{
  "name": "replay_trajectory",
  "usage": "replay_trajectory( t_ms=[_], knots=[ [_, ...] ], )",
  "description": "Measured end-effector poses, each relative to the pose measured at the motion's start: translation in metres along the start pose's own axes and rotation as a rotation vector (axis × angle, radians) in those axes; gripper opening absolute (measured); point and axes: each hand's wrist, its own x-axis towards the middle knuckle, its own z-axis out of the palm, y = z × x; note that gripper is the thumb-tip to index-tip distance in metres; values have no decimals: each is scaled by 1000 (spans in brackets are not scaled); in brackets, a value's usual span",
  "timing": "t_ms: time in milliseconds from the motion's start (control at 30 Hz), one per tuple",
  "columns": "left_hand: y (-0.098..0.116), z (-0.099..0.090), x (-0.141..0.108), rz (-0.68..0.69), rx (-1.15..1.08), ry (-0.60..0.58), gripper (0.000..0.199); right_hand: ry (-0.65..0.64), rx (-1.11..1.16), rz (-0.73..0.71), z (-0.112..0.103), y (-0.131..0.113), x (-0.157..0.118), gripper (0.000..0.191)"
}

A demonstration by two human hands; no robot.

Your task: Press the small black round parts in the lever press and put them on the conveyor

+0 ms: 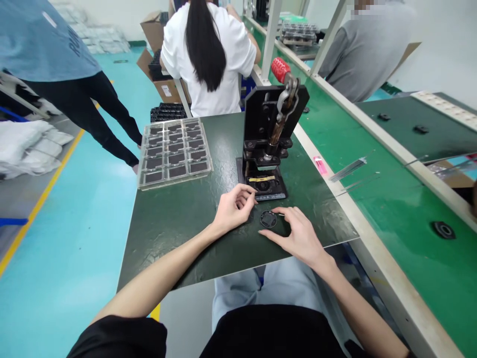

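A round black part point(268, 219) lies on the dark green table point(179, 248) near its front edge. Around its right side my right hand point(296, 231) is spread, thumb and index finger apart, the fingertips close to the part's rim. My left hand point(235, 206) is to the upper left of the part, by the front of the press base, its fingers curled and thumb near the index finger; whether something small is between them is hidden. The black hand press point(266, 134) with a red handle point(280, 69) stands behind both hands, a yellow strip point(261, 179) across its base.
At the back left of the table sits a clear tray point(175, 151) of dark parts. Along the right runs a green conveyor point(357, 164) behind a pale rail, carrying a black part point(443, 229). A pink item point(319, 165) lies by the rail. Several people are nearby.
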Motion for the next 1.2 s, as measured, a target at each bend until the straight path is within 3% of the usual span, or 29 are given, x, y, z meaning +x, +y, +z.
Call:
replay_trajectory(
  t_ms=[133, 267, 467, 600, 767, 833, 900, 967, 1033, 1100, 1200],
  knots=[
    [-6, -5, 7, -49, -32, 95, 26, -5, 45, -2, 5, -3, 2, 29],
    [-9, -6, 10, -64, -58, 92, 25, -59, 177, 14, -9, -2, 11, 31],
    [-9, -6, 11, -69, -29, 88, 22, -6, 274, -29, -16, 11, 73, 38],
    [-9, -6, 12, -74, -24, 74, 22, -132, 287, -42, -12, 21, 103, 40],
    [-10, -6, 11, -59, -20, 66, 20, -95, 271, -49, -16, 31, 95, 53],
    [-10, -6, 11, -59, -17, 63, 20, 12, 238, -38, -25, 30, 90, 42],
    [-10, -6, 10, -60, -14, 57, 20, 236, 226, -28, -40, 24, 93, 29],
    [-11, -6, 10, -53, -8, 43, 20, 488, 212, -63, -58, 9, 107, 30],
    [-11, -6, 10, -43, 15, 31, 20, 613, 164, -135, -77, -12, 133, 32],
    [-12, -6, 10, -38, 45, 33, 24, 557, 96, -178, -93, -35, 168, 38],
    [-13, -6, 10, -36, 78, 56, 31, 290, 33, -104, -109, -59, 224, 68]
  ],
)
